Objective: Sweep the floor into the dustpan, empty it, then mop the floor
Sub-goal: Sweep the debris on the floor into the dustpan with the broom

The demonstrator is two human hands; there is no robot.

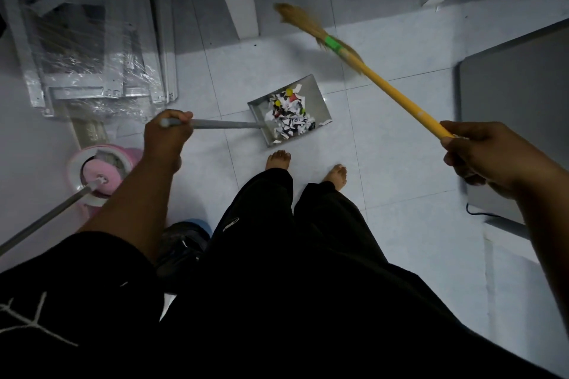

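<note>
Two hands grip: left hand [167, 129] the grey metal dustpan [311, 95] handle, right hand [474, 151] the yellow straw broom [397, 95].

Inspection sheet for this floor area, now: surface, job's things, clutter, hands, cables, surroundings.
Surface: pale tiled floor; dark specks by the far wall.
Job's things: dustpan holding paper scraps; broom, bristles away from the pan; mop standing in pink bucket.
Clutter: nothing seen outside the pan.
Hands: left hand grips the dustpan handle; right hand grips the broom handle.
Cables: black cable beside grey panel.
Surroundings: plastic-wrapped metal frames at left.
</note>
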